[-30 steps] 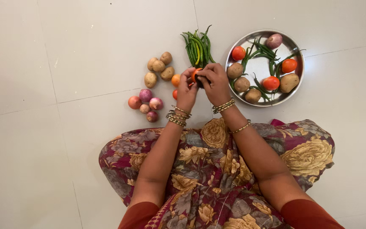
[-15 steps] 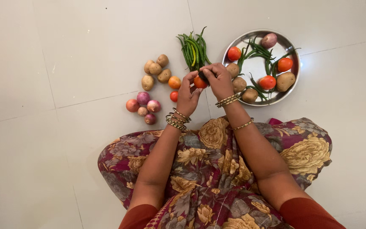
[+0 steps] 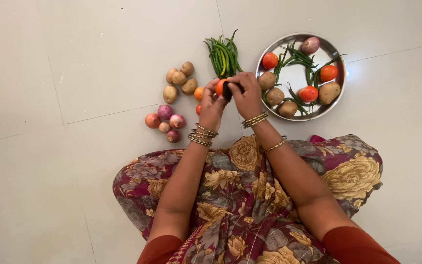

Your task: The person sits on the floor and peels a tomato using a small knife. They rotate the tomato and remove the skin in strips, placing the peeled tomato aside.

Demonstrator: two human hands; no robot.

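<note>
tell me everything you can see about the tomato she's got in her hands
The tomato is small, round and orange-red with smooth, glossy-looking skin. Only its upper left part shows; the rest is hidden behind the fingers. It is held above the floor between both hands: the left hand cups it from below and the side, while the right hand closes in from the right, with something dark against it. Whether it is cut or whole cannot be told.

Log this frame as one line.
left hand: on tomato | right hand: on tomato | near: chillies, potatoes, onions, plate
</note>
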